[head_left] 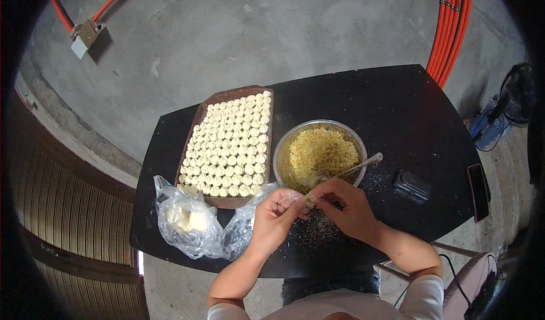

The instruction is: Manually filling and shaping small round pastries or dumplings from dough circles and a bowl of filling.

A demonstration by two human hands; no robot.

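My left hand point(278, 213) and my right hand point(347, 207) meet in front of the steel bowl, their fingers closed around a small dumpling point(309, 201). A bit of yellowish filling shows between the fingertips; the rest of it is hidden. The bowl point(276, 160) holds a heap of chopped yellow filling point(321, 149) with orange and green bits. A spoon point(369, 161) leans in it, its handle over the right rim. Left of the bowl, a brown tray point(227, 202) carries rows of small pale dumplings point(230, 144). Beside my left forearm lies a clear plastic bag point(213, 237) with pale dough wrappers point(190, 219) inside.
The black table point(392, 110) has white flour specks near my hands. A black plastic box point(413, 186) and a phone point(478, 192) lie at the right, the phone at the edge. A chair point(474, 280) stands at the lower right, and a grey wall point(227, 36) rises behind the table.
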